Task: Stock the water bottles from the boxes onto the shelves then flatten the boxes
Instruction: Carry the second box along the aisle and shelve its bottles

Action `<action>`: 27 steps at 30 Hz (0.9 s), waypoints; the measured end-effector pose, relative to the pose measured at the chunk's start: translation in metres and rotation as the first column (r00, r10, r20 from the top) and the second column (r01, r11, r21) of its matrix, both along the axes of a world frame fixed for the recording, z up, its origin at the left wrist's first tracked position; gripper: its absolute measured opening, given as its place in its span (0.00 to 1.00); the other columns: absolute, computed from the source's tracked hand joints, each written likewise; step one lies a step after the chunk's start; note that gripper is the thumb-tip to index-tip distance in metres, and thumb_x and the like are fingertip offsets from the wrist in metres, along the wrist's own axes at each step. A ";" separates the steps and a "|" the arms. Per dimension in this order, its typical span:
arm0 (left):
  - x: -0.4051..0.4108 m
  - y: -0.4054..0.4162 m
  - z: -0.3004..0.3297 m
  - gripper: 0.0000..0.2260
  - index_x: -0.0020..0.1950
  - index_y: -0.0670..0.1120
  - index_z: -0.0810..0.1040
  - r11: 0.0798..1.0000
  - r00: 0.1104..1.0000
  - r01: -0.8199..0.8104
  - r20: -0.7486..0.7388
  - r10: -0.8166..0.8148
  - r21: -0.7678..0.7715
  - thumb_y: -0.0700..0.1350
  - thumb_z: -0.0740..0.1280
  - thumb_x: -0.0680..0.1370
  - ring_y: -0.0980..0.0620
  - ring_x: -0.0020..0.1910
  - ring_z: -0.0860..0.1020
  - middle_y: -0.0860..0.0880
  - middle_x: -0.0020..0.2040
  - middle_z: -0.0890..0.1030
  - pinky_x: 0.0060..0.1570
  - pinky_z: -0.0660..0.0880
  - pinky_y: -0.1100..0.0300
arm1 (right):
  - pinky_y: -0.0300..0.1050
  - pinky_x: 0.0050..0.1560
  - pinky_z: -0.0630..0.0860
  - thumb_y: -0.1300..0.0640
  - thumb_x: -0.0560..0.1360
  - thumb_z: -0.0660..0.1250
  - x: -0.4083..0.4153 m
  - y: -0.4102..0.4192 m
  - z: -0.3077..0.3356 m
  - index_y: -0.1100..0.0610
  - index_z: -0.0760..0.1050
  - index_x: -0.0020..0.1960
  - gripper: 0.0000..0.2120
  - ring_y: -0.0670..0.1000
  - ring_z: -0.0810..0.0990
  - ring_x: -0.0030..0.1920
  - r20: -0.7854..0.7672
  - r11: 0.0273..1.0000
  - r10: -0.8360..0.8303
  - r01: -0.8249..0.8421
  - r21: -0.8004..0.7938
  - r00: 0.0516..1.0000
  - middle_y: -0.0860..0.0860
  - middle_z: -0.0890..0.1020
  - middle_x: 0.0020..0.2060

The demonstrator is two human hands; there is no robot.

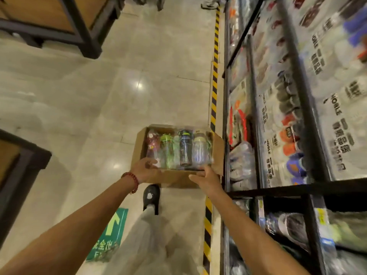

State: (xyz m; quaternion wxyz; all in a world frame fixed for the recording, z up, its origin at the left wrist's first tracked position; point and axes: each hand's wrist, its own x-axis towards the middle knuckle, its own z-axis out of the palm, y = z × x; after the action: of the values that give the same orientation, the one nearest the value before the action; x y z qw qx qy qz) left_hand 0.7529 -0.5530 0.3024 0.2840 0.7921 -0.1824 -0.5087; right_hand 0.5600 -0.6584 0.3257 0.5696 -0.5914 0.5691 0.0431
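**Lower centre of the frame: 2 hands at an open box of water bottles**

Just below the middle of the frame, an open cardboard box sits above a pale tiled floor, seen from overhead. Whether it rests on the floor or is lifted cannot be told. Inside lie 4 clear bottles side by side: from left to right, a pink patterned bottle, a green-capped bottle, a dark bottle and a pale bottle with a cream cap. Motion blur softens all of them.

Both bare arms reach in from the bottom edge. Left hand, with a red bead bracelet at the wrist, is at the box's near left corner, thumb toward the bottles; its fingers are hidden by the hand, so their pose cannot be told. Right hand lies on the near edge at the right, fingers together and curled over the rim.

Down the right side of the frame stands a black metal shelf rack packed with blurred wrapped goods. At its foot, a yellow and black striped tape line runs up the floor. Below the box are a black shoe and a light trouser leg. At lower left is a green floor sign with an arrow. Dark-framed wooden fixtures fill the upper left corner.
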 end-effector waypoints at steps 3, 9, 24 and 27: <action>0.029 -0.034 -0.027 0.18 0.62 0.38 0.73 0.998 0.998 -0.031 -0.049 0.034 0.051 0.37 0.70 0.74 0.46 0.52 0.75 0.44 0.53 0.76 0.53 0.71 0.56 | 0.45 0.50 0.74 0.55 0.76 0.68 0.029 -0.035 -0.027 0.59 0.67 0.66 0.22 0.55 0.76 0.57 -0.059 1.000 -0.006 0.007 0.028 0.998 0.55 0.74 0.59; 0.066 -0.096 -0.084 0.20 0.64 0.41 0.72 0.988 0.993 0.079 -0.100 -0.066 0.130 0.42 0.71 0.73 0.49 0.50 0.74 0.42 0.57 0.77 0.53 0.72 0.56 | 0.45 0.52 0.72 0.56 0.75 0.68 0.067 -0.102 -0.090 0.60 0.68 0.65 0.21 0.53 0.74 0.56 -0.130 0.993 -0.090 0.099 0.064 0.987 0.55 0.74 0.58; 0.033 -0.230 -0.305 0.29 0.69 0.44 0.66 0.949 0.978 0.078 -0.208 -0.013 0.305 0.46 0.72 0.72 0.44 0.60 0.75 0.44 0.63 0.74 0.51 0.76 0.54 | 0.45 0.53 0.73 0.55 0.74 0.68 0.032 -0.230 -0.325 0.56 0.64 0.70 0.26 0.52 0.74 0.58 -0.279 0.984 -0.144 0.168 0.063 0.949 0.54 0.71 0.66; 0.020 -0.246 -0.346 0.36 0.74 0.45 0.60 0.937 0.985 0.050 -0.174 0.012 0.347 0.50 0.73 0.71 0.45 0.62 0.73 0.43 0.67 0.71 0.54 0.74 0.54 | 0.49 0.57 0.75 0.54 0.74 0.69 0.028 -0.246 -0.362 0.54 0.60 0.73 0.31 0.53 0.74 0.58 -0.245 0.984 -0.152 0.169 0.049 0.958 0.53 0.71 0.66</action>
State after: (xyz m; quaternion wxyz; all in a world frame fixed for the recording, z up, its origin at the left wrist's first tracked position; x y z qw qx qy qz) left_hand 0.7731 -0.7987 -0.0434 0.1484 0.7809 -0.0714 -0.6026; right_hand 0.5877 -0.9048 -0.0364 0.5182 -0.5137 0.6781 0.0878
